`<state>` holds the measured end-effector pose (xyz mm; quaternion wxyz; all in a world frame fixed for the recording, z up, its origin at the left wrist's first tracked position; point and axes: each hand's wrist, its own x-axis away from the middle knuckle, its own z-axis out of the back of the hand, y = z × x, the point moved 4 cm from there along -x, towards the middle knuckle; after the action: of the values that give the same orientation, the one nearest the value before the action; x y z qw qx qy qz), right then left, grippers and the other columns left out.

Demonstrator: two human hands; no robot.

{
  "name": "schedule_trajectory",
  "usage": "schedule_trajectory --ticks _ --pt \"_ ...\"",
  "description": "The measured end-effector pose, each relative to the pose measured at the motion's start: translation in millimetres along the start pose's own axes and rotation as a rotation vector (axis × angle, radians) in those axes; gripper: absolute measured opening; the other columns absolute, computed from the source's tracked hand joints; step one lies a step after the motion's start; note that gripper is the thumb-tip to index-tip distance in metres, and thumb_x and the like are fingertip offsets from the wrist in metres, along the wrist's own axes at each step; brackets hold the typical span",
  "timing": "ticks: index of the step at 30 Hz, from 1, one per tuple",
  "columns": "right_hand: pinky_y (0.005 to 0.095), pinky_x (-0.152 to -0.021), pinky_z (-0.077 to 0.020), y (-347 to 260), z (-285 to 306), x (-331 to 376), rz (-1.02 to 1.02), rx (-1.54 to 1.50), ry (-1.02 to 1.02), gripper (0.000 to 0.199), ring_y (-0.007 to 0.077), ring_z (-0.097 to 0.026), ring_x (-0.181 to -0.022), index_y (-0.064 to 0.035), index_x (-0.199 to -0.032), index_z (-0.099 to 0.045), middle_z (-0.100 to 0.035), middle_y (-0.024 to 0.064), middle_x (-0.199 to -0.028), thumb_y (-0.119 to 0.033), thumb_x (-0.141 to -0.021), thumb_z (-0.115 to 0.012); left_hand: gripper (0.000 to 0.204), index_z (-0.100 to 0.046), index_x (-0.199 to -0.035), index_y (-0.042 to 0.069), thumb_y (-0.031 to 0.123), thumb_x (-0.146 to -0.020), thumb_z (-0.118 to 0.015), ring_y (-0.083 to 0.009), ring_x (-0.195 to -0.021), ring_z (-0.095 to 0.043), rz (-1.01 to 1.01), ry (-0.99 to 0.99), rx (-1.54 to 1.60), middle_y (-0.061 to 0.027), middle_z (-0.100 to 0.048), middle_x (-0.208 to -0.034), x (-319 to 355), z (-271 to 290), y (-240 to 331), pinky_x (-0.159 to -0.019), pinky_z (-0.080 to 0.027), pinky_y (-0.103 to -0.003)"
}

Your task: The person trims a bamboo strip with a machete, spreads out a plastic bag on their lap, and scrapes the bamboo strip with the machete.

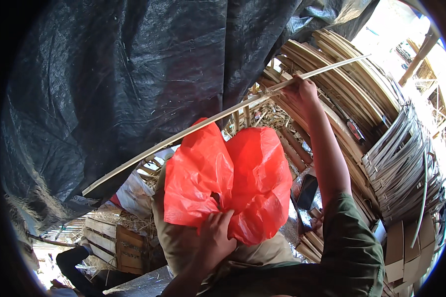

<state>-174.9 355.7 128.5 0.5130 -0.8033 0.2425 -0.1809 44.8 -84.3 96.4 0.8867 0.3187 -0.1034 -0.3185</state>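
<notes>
Backdrop: black tarp (134, 84) fills the far left, creased and shiny; daylight glares at the far right.
Right side: you have long wooden slats (352, 84) stacked there, a red-and-dark tool (355, 131) lying among them, a bundle of thin pale strips (406, 163) just beside, and folded cardboard (406, 247) at the near right.
Near left: a slatted wooden crate (111, 242) sits beside scattered straw.
Lap: red plastic (260, 183) covers your thighs, wrinkled, with a small hole near the middle.
Long strip: your pale strip (183, 133) slants above the red plastic, from the near left to the far right — one end over the tarp, the other over the slats.
Right hand: your right hand (302, 91), arm stretched out, is closed around the strip, nearer its far end.
Left hand: your left hand (217, 235) touches the red plastic, fingers bent — whether it pinches the plastic, I cannot tell.
</notes>
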Motion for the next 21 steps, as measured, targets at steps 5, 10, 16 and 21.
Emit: schedule_trajectory --ticks 5,10,16,21 --pt "0.0465 -0.071 -0.0629 13 30 -75 -0.064 0.150 0.058 0.025 0.0350 -0.070 -0.081 0.0012 -0.103 -0.058 -0.065 0.0201 -0.092 -0.021 -0.103 -0.047 0.068 -0.051 -0.131 0.003 0.014 -0.067 -0.072 -0.0368 -0.111 -0.054 0.010 -0.165 0.078 -0.0178 -0.059 -0.117 3 -5 2 -0.096 -0.046 -0.046" --pt "0.0442 -0.066 -0.0643 30 58 -123 -0.011 0.017 0.178 0.024 0.0366 -0.071 -0.081 0.0120 -0.109 -0.052 -0.063 0.0229 -0.097 -0.010 -0.101 -0.048 0.071 -0.049 -0.134 0.004 0.019 -0.070 -0.074 -0.0355 -0.113 -0.055 -0.021 -0.301 0.041 -0.0184 -0.059 -0.118 11 11 14 -0.095 -0.049 -0.046" --pt "0.0462 -0.069 -0.0667 28 130 -165 0.019 0.097 0.358 0.031 0.0446 -0.070 -0.084 0.0159 -0.114 -0.046 -0.063 0.0303 -0.099 -0.007 -0.097 -0.058 0.078 -0.044 -0.141 0.008 0.022 -0.071 -0.074 -0.0377 -0.123 -0.052 0.053 -0.514 0.051 -0.0191 -0.056 -0.128 6 4 5 -0.098 -0.048 -0.050" --pt "0.0443 -0.068 -0.0669 32 168 -165 -0.068 0.124 0.386 0.033 0.0444 -0.071 -0.076 0.0167 -0.112 -0.046 -0.063 0.0340 -0.101 -0.009 -0.097 -0.059 0.076 -0.047 -0.135 0.004 0.019 -0.066 -0.075 -0.0322 -0.112 -0.056 -0.026 -0.390 0.014 -0.0163 -0.059 -0.117 -4 10 6 -0.092 -0.051 -0.043"
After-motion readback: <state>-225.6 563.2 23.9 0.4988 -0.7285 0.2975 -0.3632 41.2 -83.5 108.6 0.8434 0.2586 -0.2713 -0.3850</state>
